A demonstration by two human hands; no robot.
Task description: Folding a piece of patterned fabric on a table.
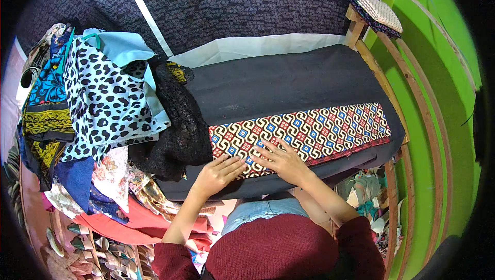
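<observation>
A long strip of patterned fabric (330,125) in red, blue, black and cream lies flat across a black cloth-covered table (268,81). A red edge runs along its near right side. My left hand (219,174) rests on the near left part of the strip, fingers stretched forward. Beside it, my right hand (282,162) lies flat on the strip with its fingers spread. Neither hand grips anything. A bunched black lace fabric (178,125) meets the strip's left end.
A heap of fabrics, with a leopard-print cloth (105,97) on top, covers the table's left end. Folded cloths (379,14) sit on the wooden frame (412,76) by the green wall (438,38). Several shoes (111,259) stand below at the left. A dark patterned curtain (247,4) hangs behind.
</observation>
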